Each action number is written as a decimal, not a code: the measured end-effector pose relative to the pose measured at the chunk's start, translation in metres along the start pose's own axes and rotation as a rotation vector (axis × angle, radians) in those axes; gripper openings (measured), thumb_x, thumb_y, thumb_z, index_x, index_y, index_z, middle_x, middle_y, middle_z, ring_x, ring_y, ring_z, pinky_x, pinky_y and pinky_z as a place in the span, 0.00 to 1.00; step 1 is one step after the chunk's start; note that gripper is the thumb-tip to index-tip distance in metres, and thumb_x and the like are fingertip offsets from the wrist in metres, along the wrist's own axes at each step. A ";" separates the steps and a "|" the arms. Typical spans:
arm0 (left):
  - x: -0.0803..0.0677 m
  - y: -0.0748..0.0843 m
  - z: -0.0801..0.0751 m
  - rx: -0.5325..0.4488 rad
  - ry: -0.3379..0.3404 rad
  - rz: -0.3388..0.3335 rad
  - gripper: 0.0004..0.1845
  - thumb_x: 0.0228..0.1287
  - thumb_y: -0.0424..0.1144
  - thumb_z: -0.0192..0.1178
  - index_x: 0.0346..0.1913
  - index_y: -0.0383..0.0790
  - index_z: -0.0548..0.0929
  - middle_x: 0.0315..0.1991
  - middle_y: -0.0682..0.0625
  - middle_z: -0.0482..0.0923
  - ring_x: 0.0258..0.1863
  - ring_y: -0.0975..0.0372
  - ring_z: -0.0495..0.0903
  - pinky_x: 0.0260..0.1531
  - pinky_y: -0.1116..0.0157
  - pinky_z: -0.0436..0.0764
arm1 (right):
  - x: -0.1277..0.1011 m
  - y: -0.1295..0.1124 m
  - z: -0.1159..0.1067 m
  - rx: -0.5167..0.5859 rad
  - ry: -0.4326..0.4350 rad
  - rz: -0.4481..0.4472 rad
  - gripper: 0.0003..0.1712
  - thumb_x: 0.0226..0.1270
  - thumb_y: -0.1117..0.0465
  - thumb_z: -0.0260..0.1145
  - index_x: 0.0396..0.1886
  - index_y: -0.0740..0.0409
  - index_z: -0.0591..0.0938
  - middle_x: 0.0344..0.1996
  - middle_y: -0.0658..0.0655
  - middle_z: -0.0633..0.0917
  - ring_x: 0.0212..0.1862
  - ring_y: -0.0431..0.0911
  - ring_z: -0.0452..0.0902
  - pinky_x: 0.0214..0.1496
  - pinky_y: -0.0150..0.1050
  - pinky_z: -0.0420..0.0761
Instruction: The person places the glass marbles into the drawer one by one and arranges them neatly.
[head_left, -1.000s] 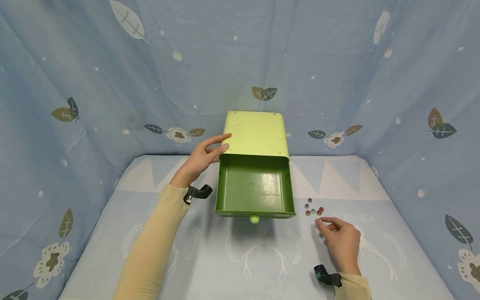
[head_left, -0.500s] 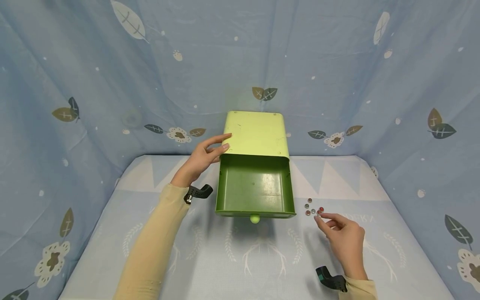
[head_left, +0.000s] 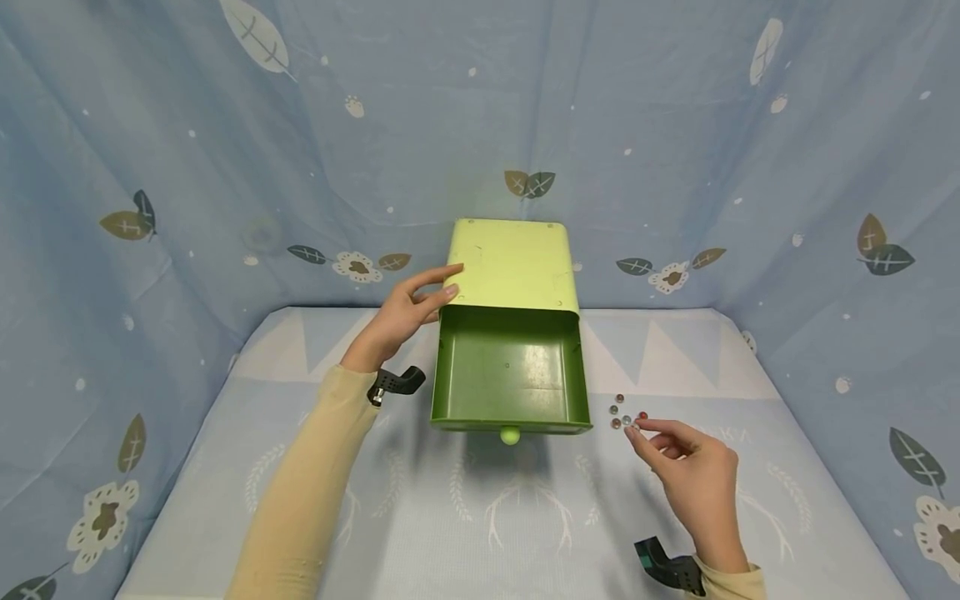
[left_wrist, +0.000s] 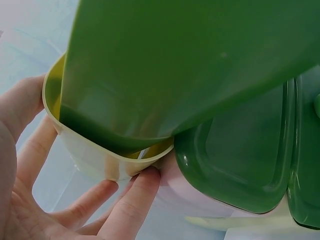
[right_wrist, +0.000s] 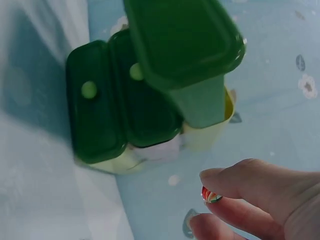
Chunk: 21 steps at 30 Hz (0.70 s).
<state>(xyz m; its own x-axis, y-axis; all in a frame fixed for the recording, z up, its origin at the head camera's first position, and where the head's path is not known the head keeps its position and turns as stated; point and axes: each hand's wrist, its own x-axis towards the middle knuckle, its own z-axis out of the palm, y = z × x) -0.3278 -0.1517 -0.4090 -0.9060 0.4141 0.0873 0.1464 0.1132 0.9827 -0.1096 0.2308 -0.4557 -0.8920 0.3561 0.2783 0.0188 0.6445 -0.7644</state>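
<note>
A light green drawer unit [head_left: 513, 262] stands at the back of the table, its top dark green drawer [head_left: 510, 427] pulled out toward me with bare floor showing. My left hand [head_left: 401, 321] holds the unit's left side, thumb and fingers spread about its edge; the left wrist view shows the fingers against the casing [left_wrist: 92, 162]. To the right of the drawer lie several small marbles [head_left: 614, 410], grey, brownish and red. Beside them my right hand [head_left: 693, 475] is low over the table. In the right wrist view, thumb and finger pinch a striped red, white and green marble [right_wrist: 212, 196].
Below the pulled-out drawer sit two shut drawers, a middle one [right_wrist: 150, 107] and a lower one [right_wrist: 97, 117], each with a round knob. A blue patterned curtain [head_left: 375, 125] rises behind the table [head_left: 510, 550]. Both wrists wear black camera bands.
My right hand has come slightly forward to the marbles, and one marble from the group is now between its thumb and finger. The left hand and drawer unit stay put.
</note>
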 end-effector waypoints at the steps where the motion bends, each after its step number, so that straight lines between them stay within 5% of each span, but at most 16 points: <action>1: 0.000 0.000 0.000 -0.001 0.001 0.002 0.27 0.84 0.53 0.63 0.81 0.61 0.76 0.82 0.54 0.63 0.77 0.50 0.71 0.76 0.44 0.72 | 0.000 -0.003 -0.001 0.006 0.000 -0.002 0.10 0.65 0.57 0.87 0.42 0.55 0.97 0.24 0.49 0.89 0.25 0.40 0.78 0.22 0.32 0.71; 21: 0.001 -0.001 -0.001 0.009 -0.002 0.015 0.27 0.84 0.53 0.64 0.81 0.60 0.77 0.82 0.55 0.64 0.75 0.49 0.73 0.75 0.42 0.72 | 0.002 -0.031 -0.019 0.212 -0.127 -0.015 0.11 0.68 0.60 0.84 0.47 0.55 0.96 0.30 0.52 0.91 0.29 0.45 0.85 0.29 0.33 0.83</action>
<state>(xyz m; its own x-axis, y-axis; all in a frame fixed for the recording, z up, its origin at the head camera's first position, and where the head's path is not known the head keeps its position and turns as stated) -0.3298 -0.1525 -0.4094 -0.9028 0.4177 0.1021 0.1641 0.1153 0.9797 -0.1032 0.2243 -0.4210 -0.9413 0.2514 0.2254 -0.0778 0.4880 -0.8693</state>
